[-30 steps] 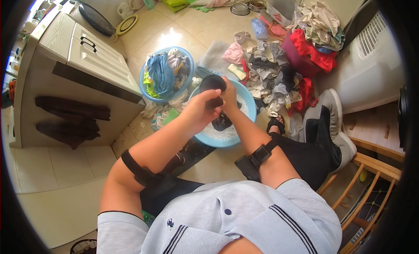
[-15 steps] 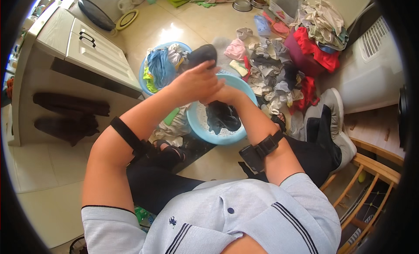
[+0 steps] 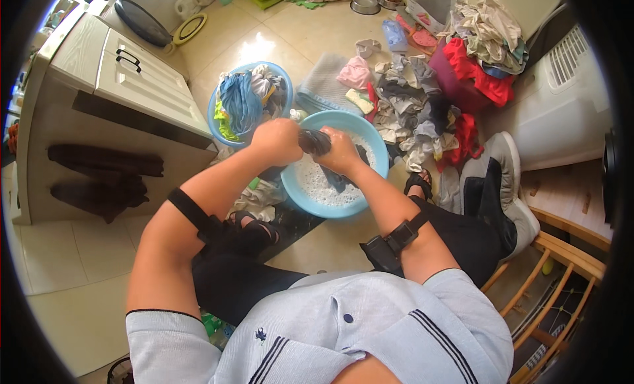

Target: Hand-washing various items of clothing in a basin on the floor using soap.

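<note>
A dark wet cloth (image 3: pixel 314 142) stretches between my two hands, bunched and twisted. My left hand (image 3: pixel 277 141) is closed round one end in a fist. My right hand (image 3: pixel 341 151) grips it farther along, with fingers wrapped over it. Both hands are above a light blue basin (image 3: pixel 371 134), the left at its far left rim. White suds (image 3: pixel 318 186) cover the water inside, and more dark fabric (image 3: pixel 340 181) shows below my right hand. The exact kind of garment cannot be made out.
Left of the basin stands another blue tub (image 3: pixel 212 113) filled with clothes. A clothes pile (image 3: pixel 409 106) lies at the right, by a yellowish bar (image 3: pixel 359 101) and a grey mat (image 3: pixel 327 83). A cabinet (image 3: pixel 148 87) stands left, a wooden rack (image 3: pixel 555 252) right.
Both hands have come apart a little, and the cloth is now pulled between them. Its dark end no longer sticks up above my left hand, which has lowered.
</note>
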A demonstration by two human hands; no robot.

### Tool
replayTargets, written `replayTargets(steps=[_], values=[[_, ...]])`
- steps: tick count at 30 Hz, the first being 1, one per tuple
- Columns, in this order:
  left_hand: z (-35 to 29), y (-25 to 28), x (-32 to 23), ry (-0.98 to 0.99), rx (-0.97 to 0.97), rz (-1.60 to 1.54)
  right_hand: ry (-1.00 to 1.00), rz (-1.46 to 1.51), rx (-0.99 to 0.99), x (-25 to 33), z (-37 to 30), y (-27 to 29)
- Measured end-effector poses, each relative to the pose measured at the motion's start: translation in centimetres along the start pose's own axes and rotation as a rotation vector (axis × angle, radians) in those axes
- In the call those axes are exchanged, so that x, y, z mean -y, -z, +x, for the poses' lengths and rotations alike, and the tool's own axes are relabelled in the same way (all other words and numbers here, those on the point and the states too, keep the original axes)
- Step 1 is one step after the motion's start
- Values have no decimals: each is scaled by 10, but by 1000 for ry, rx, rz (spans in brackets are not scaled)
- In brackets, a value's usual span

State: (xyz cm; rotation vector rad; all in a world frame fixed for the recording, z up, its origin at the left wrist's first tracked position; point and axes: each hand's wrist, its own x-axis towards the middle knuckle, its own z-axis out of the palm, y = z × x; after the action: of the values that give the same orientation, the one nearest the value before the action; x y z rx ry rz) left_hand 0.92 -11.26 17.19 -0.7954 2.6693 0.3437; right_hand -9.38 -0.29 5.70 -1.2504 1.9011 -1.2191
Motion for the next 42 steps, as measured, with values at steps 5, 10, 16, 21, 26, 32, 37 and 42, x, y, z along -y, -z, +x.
replayTargets(steps=[5,10,16,21,26,32,37,42], values=[[-8,-40,4,340,66,-787,104,-107,-114,-7,6,-10],[-18,-41,-16,596,217,-1570,246,-26,-292,-8,9,-8],[-20,-19,-44,413,348,-2319,55,123,-421,-27,17,-16],[-10,-20,-67,328,21,-2338,7,590,-113,-60,30,-38],[-4,-36,-36,218,-26,-1461,231,421,221,-47,33,-37],[-20,-27,17,-777,-489,275,-48,654,512,-10,29,-14],[17,0,29,-963,-431,497,-89,284,690,2,35,-2],[35,4,36,-918,-339,445,-3,146,482,16,22,14]])
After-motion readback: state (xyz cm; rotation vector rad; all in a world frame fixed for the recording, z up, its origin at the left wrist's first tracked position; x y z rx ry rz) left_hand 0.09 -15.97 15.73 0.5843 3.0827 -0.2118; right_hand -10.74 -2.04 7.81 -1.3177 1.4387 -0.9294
